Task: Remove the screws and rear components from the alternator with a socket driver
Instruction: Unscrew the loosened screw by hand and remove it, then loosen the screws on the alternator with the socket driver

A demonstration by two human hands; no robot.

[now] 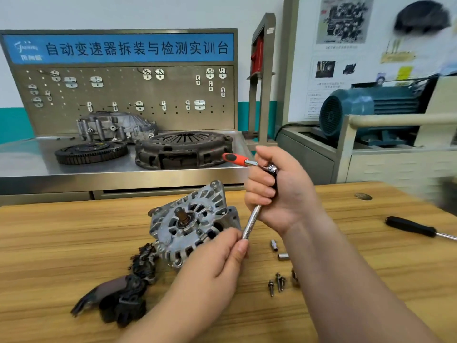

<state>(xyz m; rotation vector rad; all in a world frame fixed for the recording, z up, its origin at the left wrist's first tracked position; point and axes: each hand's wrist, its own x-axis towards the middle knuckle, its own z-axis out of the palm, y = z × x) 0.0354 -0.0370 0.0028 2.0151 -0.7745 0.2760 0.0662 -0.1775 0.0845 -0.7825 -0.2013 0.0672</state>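
Wooden bench (74, 243) work, both hands raised just above it: the right hand (277, 191) is closed around the head of the socket driver (251, 222), orange handle pointing away to the left. The left hand (217, 263) pinches the lower tip of the shaft between thumb and fingers, hiding whether a socket is fitted. Seat the tip squarely and confirm it locks before lowering it onto the alternator (188, 224), which lies tilted just behind the left hand. Leave the loose sockets (279, 251) and screws (278, 283) grouped at right, apart from the dark rear components (123, 288) at left.
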